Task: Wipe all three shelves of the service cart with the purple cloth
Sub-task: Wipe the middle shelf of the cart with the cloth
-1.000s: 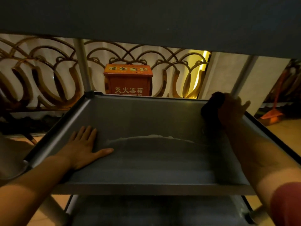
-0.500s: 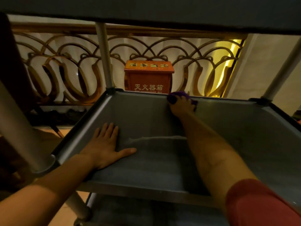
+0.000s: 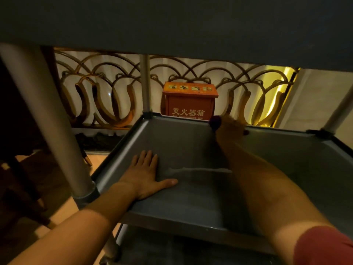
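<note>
Right hand [image 3: 230, 129] presses the purple cloth [image 3: 215, 121] against the far rim of the middle shelf [image 3: 191, 197]; the hand is blurred, so whether the fingers curl round the cloth cannot be told. Only a dark purple bit of cloth shows at the hand's left edge. Left hand [image 3: 147, 175] lies flat on the shelf floor near the left wall, fingers straight, thumb spread out.

Shelf is a grey tray with raised walls; a pale streak [image 3: 198, 170] crosses its floor between the arms. Upper shelf [image 3: 172, 25] hangs low overhead. Posts [image 3: 44, 119] stand at the corners. Beyond the far rim: an orange box [image 3: 190, 101] with Chinese characters, before a gold scrollwork screen [image 3: 99, 92].

Half a second back the cloth sat at about the same spot on the far rim; left hand unmoved.
</note>
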